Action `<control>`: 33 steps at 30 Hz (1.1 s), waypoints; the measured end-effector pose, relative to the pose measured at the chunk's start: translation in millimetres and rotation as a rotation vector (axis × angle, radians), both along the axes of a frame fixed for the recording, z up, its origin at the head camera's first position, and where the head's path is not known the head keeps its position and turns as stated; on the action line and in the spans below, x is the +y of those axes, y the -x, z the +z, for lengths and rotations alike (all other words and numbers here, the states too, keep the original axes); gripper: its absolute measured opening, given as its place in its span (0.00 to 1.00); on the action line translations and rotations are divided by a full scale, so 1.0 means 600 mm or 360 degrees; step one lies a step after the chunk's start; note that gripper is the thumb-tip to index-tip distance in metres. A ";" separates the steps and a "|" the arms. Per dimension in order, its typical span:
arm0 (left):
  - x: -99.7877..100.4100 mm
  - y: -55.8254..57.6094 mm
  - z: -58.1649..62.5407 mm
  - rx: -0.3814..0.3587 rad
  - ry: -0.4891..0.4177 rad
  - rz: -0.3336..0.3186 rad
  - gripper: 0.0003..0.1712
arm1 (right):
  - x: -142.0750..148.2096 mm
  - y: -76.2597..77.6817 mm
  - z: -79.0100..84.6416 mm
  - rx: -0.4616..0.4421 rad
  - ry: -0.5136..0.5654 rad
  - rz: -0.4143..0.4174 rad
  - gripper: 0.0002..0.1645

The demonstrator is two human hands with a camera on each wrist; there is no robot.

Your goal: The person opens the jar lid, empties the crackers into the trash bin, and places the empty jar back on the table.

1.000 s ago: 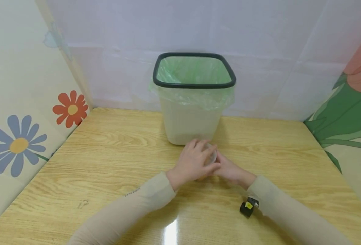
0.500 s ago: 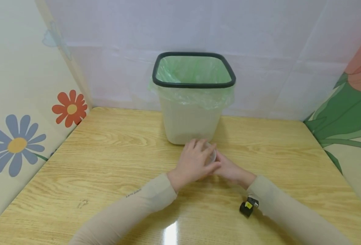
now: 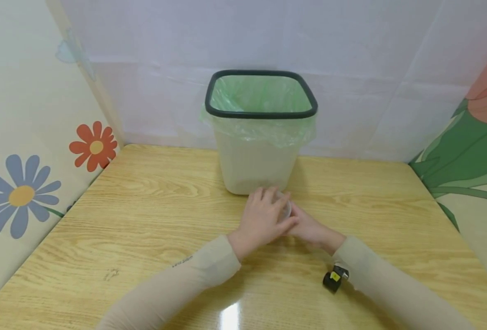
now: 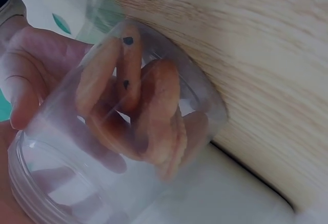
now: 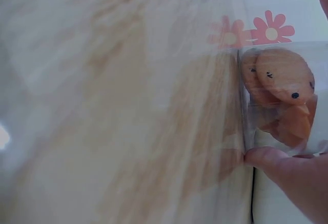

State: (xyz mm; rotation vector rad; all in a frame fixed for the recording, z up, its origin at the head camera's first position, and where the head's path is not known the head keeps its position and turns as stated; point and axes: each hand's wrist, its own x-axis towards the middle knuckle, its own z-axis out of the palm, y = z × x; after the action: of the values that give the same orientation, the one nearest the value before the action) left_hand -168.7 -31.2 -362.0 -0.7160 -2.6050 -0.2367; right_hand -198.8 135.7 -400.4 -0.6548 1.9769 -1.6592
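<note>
A clear plastic jar (image 4: pixel 97 180) holds several round brown biscuits (image 4: pixel 161 108) with small dark marks. It is by the middle of the table, just in front of the bin. My left hand (image 3: pixel 260 222) lies over the jar's top with fingers spread and curled round its rim, covering most of it in the head view. Lower down, my right hand (image 3: pixel 309 227) grips the jar's side. In the right wrist view its thumb (image 5: pixel 279 167) presses the jar wall near the base, with the biscuits (image 5: pixel 284 75) showing through.
A pale waste bin (image 3: pixel 260 160) with a black rim (image 3: pixel 262 114) and a green bag liner (image 3: pixel 264 94) stands at the back of the wood-grain table (image 3: pixel 165 206). A black camera (image 3: pixel 333 278) hangs at the right wrist. Flower-printed walls flank both sides.
The left wrist and sleeve have shifted slightly to the right, and the sleeve has turned a little. Both hands stay on the jar, and the bin has not moved.
</note>
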 end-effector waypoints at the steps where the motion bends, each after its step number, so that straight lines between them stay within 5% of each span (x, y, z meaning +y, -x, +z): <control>1: 0.000 -0.001 0.000 0.0008 -0.0008 0.0005 0.36 | 0.000 0.000 -0.001 0.0007 0.0001 -0.0005 0.56; 10: 0.005 -0.002 -0.002 0.0085 0.0031 0.0066 0.37 | 0.001 -0.001 -0.004 0.0024 0.0024 -0.0008 0.57; 33: 0.020 -0.008 0.004 -0.0011 0.0047 0.0230 0.38 | 0.000 -0.002 -0.004 0.0006 0.0064 -0.0014 0.57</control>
State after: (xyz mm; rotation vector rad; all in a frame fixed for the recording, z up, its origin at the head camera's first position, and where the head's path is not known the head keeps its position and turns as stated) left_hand -164.2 -19.1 -359.8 -0.5347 -2.6575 -0.1575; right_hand -197.8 136.0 -402.8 -0.6653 1.9563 -1.7081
